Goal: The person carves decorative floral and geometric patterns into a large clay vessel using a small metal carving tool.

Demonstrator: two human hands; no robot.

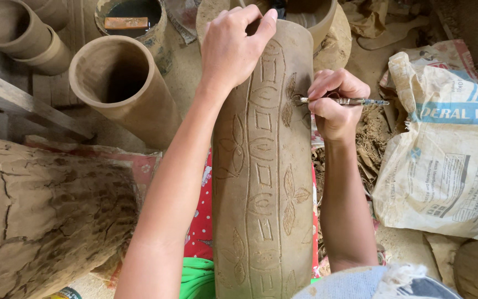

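A tall raw clay cylinder (264, 182) lies lengthwise in my lap, its side carved with leaf shapes, ovals and squares. My left hand (233, 47) grips its far rim and steadies it. My right hand (336, 102) pinches a thin metal carving tool (349, 101); the tool's tip touches the clay at a leaf motif near the upper right of the cylinder.
An open clay tube (123, 88) leans at the upper left, with smaller clay pots (15, 33) behind it. A large cracked clay body (45, 216) fills the lower left. A printed sack (443, 149) lies at the right, clay scraps (372, 138) beside it.
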